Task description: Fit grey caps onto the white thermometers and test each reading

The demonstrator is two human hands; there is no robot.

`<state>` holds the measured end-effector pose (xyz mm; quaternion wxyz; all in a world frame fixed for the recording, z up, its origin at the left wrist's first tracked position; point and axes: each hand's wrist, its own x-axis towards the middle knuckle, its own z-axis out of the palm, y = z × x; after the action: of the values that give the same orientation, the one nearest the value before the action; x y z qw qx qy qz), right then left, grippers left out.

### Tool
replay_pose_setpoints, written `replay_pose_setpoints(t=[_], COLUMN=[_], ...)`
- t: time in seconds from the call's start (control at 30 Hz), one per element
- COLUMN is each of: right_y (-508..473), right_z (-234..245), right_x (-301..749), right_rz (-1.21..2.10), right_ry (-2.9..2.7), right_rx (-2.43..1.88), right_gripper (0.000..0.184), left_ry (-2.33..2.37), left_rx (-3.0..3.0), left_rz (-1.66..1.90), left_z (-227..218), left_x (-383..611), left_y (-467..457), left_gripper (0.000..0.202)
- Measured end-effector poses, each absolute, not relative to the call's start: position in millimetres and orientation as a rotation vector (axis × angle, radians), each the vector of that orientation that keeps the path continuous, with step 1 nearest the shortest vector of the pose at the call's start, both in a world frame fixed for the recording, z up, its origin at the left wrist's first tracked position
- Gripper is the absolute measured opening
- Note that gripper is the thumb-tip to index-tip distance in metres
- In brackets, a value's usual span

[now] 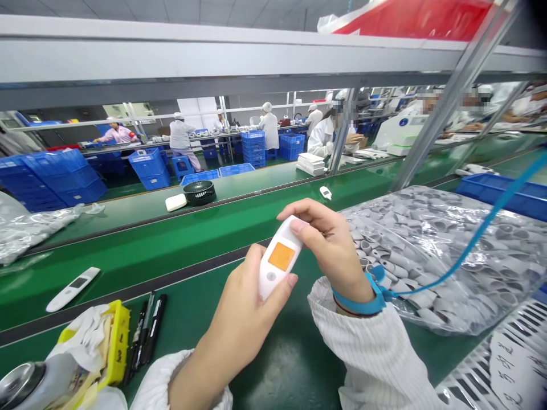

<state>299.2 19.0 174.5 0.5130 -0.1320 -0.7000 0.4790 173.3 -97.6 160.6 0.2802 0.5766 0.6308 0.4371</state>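
Note:
A white handheld thermometer [270, 277] with a lit orange screen and a round grey button is between my hands, tilted up to the right. My left hand [241, 310] grips its lower body, thumb on one side and fingers on the other. At the upper end, my right hand [331, 239] pinches the tip between thumb and index finger. A blue strap with a cord circles my right wrist. On the green belt lie another white thermometer [73, 289] with a dark screen, at the left, and a smaller one [325, 193] beyond my right hand.
Right of my hands, a clear bag [465, 256] holds many grey-white plastic sleeves. A yellow bin [117, 341], black pens [147, 330] and a metal-topped bottle [38, 381] stand at lower left. A black round fan [200, 192] sits across the belt [141, 245]. Co-workers sit beyond.

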Motion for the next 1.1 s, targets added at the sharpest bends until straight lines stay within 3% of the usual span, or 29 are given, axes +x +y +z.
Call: replay_pose_setpoints(t=[0.23, 0.33, 0.4, 0.5, 0.6, 0.7, 0.87, 1.1], right_y=[18, 19, 19, 16, 10, 5, 2, -7], right_z=[176, 176, 174, 172, 173, 177, 177, 175], right_x=[298, 299, 300, 302, 302, 299, 295, 293], right_rz=[1.165, 1.154, 1.152, 1.052, 0.773, 0.537, 0.247, -0.169], right_ry=[-1.668, -1.719, -1.774, -1.845, -1.931, -2.006, -2.020, -2.067], right_rx=[-0.361, -0.351, -0.306, -0.290, -0.425, -0.384, -0.226, -0.362], right_gripper=[0.016, 0.023, 0.037, 0.060, 0.039, 0.026, 0.026, 0.033], left_ry=[1.808, 1.871, 1.729, 1.265, 0.906, 0.831, 0.882, 1.141], left_rx=[1.625, 1.746, 1.659, 1.323, 1.142, 1.128, 1.200, 1.492], left_rz=[1.280, 1.488, 1.581, 1.648, 1.666, 1.715, 1.813, 1.927], left_z=[157, 155, 155, 158, 162, 163, 161, 152], left_x=[178, 178, 176, 171, 167, 167, 170, 162], left_y=[-95, -93, -92, -91, -90, -90, -92, -89], left_gripper=[0.023, 0.046, 0.057, 0.055, 0.035, 0.022, 0.026, 0.032])
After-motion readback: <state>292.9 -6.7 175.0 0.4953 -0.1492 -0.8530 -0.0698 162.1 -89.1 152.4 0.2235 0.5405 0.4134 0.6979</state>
